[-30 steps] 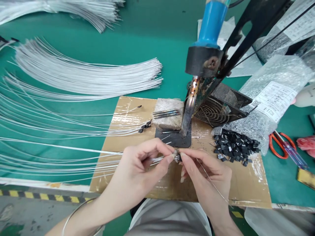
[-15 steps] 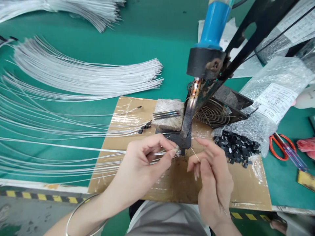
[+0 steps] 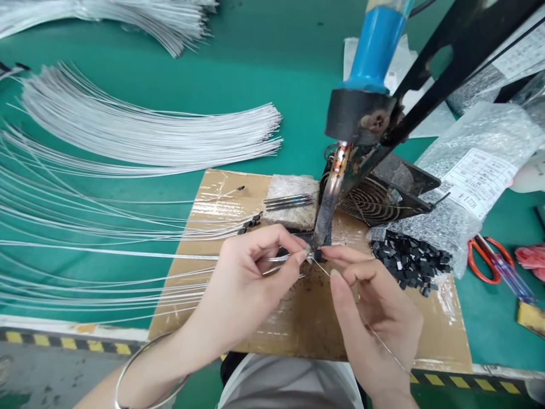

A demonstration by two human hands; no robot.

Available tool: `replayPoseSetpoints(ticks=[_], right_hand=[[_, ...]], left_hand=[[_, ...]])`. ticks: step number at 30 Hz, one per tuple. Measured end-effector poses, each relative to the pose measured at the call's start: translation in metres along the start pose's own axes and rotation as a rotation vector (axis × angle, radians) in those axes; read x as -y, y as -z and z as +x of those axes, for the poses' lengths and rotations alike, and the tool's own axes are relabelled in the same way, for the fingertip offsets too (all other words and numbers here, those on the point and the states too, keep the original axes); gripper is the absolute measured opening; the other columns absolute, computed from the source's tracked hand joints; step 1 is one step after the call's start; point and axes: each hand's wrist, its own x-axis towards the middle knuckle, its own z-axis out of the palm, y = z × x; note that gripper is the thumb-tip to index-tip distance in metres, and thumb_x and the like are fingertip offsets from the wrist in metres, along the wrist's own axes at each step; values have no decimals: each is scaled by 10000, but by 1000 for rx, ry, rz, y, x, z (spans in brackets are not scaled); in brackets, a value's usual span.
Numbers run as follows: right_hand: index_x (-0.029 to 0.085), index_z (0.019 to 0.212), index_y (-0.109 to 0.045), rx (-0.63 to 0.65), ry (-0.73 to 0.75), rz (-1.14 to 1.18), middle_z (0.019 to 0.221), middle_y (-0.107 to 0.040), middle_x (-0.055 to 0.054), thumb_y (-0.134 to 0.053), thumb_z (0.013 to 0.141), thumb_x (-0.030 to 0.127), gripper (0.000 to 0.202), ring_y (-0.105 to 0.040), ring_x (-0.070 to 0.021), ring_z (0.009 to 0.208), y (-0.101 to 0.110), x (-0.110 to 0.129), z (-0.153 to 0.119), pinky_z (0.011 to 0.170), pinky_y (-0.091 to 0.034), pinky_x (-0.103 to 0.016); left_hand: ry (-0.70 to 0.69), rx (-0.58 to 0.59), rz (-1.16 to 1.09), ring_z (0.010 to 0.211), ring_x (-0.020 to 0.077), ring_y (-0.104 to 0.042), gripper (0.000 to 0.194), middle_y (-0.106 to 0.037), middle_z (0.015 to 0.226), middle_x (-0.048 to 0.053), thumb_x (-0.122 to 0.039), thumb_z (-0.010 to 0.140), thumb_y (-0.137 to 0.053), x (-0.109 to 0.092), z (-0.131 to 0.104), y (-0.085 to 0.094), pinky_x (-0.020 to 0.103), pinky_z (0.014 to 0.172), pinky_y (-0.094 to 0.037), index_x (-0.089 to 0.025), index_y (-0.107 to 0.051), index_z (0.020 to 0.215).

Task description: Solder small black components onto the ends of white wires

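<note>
My left hand (image 3: 259, 278) pinches the ends of a few white cables (image 3: 170, 254) between thumb and index finger, just below the tip of the soldering iron (image 3: 326, 218). Close by on the right, my right hand (image 3: 374, 312) holds a thin solder wire (image 3: 381, 339) between its fingers. The wire's end reaches the cable tips at my left fingertips. A small black connector (image 3: 321, 251) lies beside the iron's tip, partly hidden by my right fingers. Under the hands is a brown cardboard sheet (image 3: 298, 324).
A pad with metal rods (image 3: 289, 213) sits behind my left hand, a black fan (image 3: 374, 199) right of the iron. Black connectors (image 3: 411, 258) lie in a heap at right, near red-handled scissors (image 3: 483, 272). White cable bundles (image 3: 149, 133) cover the left.
My right hand has moved left and slightly down, bringing the wire up to the cable tips. My left hand keeps its pinch. The iron appears slightly shifted in view.
</note>
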Motion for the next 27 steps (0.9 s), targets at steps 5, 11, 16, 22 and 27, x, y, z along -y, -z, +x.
replayPoseSetpoints(ticks=[5,11,16,22,27], right_hand=[[236,770,-572,-38,-22,7,1089,-771,-60,-625,930,193,174,-728,-200,1079,-4,2,0,945,-572,-357],[245,748,-577,-53,-9,36,1085,-779,-32,-652,914,179,194,-734,-184,1069,-3,2,3,957,-563,-322],[246,752,-582,-67,0,45,1088,-778,-31,-642,915,169,189,-738,-183,1044,-4,4,4,942,-565,-330],[242,746,-578,-71,9,45,1082,-779,-23,-653,906,174,189,-735,-182,1054,-4,3,4,944,-565,-338],[237,754,-584,-76,22,47,1094,-783,-26,-655,904,167,180,-747,-178,1005,-5,3,4,942,-573,-349]], left_hand=[[-24,-23,13,647,118,-621,98,-745,738,5,-173,798,-663,-6,3,0,216,578,-443,-166,-699,708],[-46,-53,6,643,114,-621,98,-742,723,-3,-150,789,-664,-9,4,-1,210,553,-430,-172,-697,699],[-62,-66,-13,646,108,-627,92,-747,723,-11,-136,778,-668,-10,4,-1,201,560,-435,-177,-702,702],[-65,-57,-3,625,116,-601,97,-741,716,-5,-148,779,-661,-11,4,-2,218,572,-440,-177,-695,694],[-62,-50,23,606,131,-597,104,-742,717,13,-177,790,-654,-11,3,0,240,545,-413,-176,-694,694]])
